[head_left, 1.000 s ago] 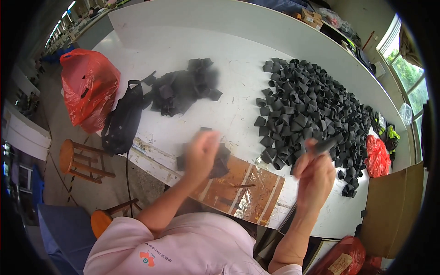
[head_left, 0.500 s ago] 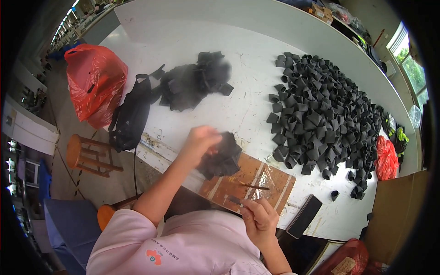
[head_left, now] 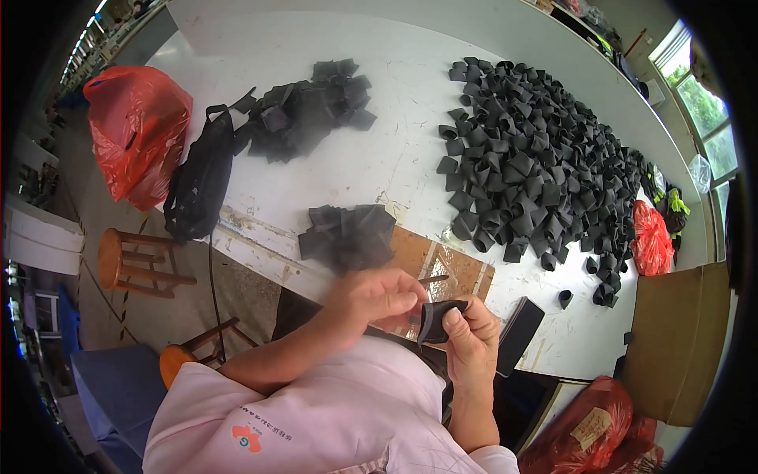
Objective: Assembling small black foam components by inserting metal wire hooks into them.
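My right hand [head_left: 471, 330] pinches a small black fabric piece [head_left: 440, 318] between thumb and fingers, just above the near edge of the table. A paler strip runs down the left side of this piece. My left hand [head_left: 377, 298] meets it at that side, fingers bent and closed at its edge; the fingertips are partly hidden. Beyond my left hand lies a loose stack of flat black fabric pieces [head_left: 347, 233]. Partly under my hands is a brown board [head_left: 454, 272] with clear tape, and a thin dark stick-like tool [head_left: 433, 279] rests on it.
On the right spreads a big heap of folded black fabric loops [head_left: 529, 158]. More flat black pieces [head_left: 304, 114] lie at the far left, near a black bag [head_left: 201, 186] and a red plastic bag [head_left: 138, 134]. A dark oblong case [head_left: 521, 336] sits right of the board.
My left hand has come back from the stack toward my right hand. The black fabric piece is now in my right hand, which has risen slightly. The whole view has shifted a little.
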